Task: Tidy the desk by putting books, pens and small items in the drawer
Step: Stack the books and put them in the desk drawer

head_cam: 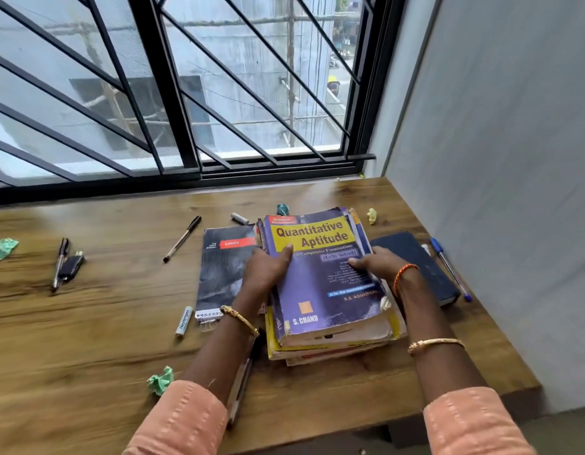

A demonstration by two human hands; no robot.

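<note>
Fingers of the left hand are curled round the spine-side edge of the purple book, with the thumb laid flat on its cover just under the yellow title band; fingers of the right hand are wrapped over the opposite edge, fingertips pressed on the cover, so the book is clamped from both sides. How far the hidden fingers reach beneath cannot be told. The grip is judged to serve squaring or lifting the book stack, since the purple book lies on top of several yellow and red-edged volumes whose edges are not aligned. To the left of the stack, touching or nearly so, a dark notebook is laid flat, with a white marker just beside its near corner. Further left, a black pen and, well apart, a second pen with a small black clip-like item are scattered on the wooden desk. To the right of the stack a dark blue diary lies partly behind the right wrist, with a blue pen just beyond it. Crumpled green paper sits near the left sleeve, and another pen lies under the left forearm. No drawer is visible, so every item is judged not yet stowed.
</note>
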